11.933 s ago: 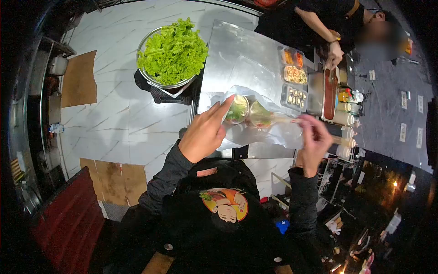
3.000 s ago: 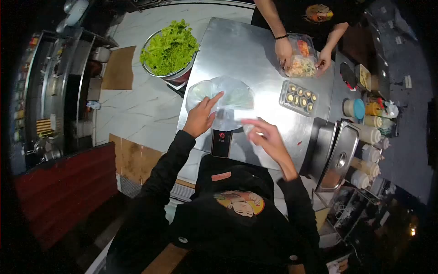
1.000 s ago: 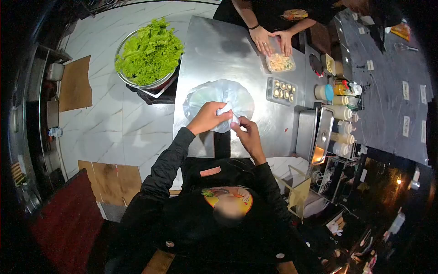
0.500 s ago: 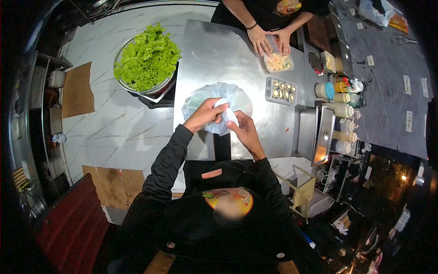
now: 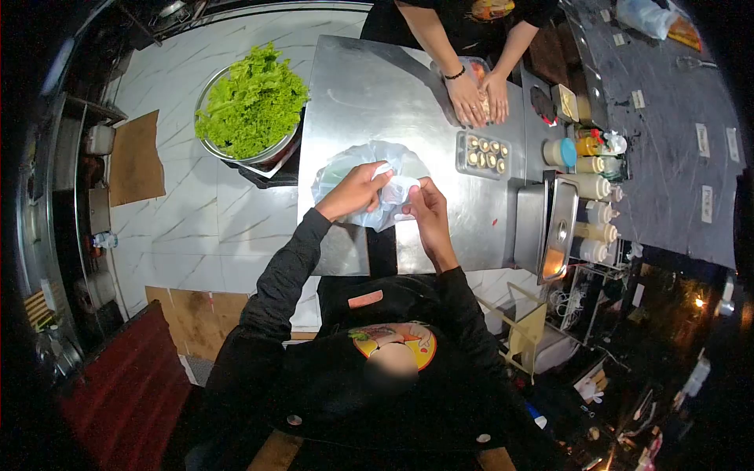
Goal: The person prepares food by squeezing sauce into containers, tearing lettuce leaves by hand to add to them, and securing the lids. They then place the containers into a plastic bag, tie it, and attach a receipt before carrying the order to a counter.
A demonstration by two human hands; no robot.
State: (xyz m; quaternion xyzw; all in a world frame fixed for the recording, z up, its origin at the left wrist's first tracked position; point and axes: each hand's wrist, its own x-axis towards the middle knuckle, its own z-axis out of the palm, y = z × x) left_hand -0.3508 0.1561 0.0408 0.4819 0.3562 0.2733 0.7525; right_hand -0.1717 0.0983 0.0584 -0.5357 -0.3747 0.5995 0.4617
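A thin, whitish see-through plastic bag (image 5: 383, 213) stands on the steel table (image 5: 338, 94) in front of me, with something greenish showing faintly through its left side. My left hand (image 5: 357, 191) pinches the bag's gathered top from the left. On the right, my right hand (image 5: 429, 216) grips the same bunched plastic between thumb and fingers. A short stretch of twisted plastic spans the gap between both hands. The bag's contents cannot be made out clearly.
A bowl of lettuce (image 5: 255, 102) stands left of the table. Across it, a co-worker's hands (image 5: 481, 102) press on a clear container. Nearby lies a tray of small round pieces (image 5: 483, 155). Sauce bottles (image 5: 593, 186) and a steel pan (image 5: 559, 228) line the right.
My hands have moved slightly apart, with more bunched plastic showing between them. The co-worker's hands have shifted down over the container, which now sits farther back.
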